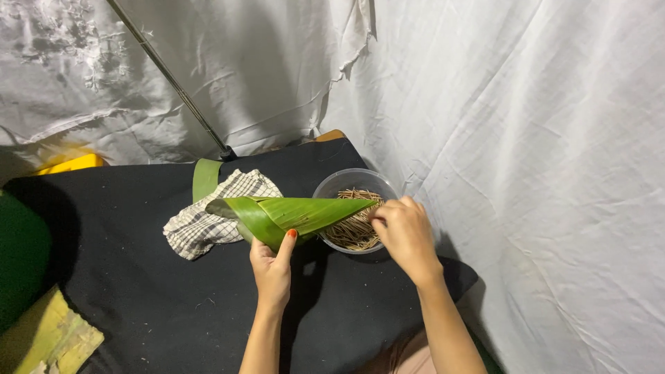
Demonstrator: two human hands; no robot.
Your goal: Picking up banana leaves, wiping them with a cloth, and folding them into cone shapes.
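Left hand pinches glossy folded leaf; right hand touches thin sticks

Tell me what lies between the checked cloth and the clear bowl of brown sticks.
In the head view, the folded green leaf, held by the left hand, lies between them.

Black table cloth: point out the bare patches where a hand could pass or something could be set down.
The black table cloth is bare left of the left hand, below the checked towel. A narrow strip shows between both forearms. It is crowded at the far right: the folded leaf, the bowl of sticks and the right hand sit close together.
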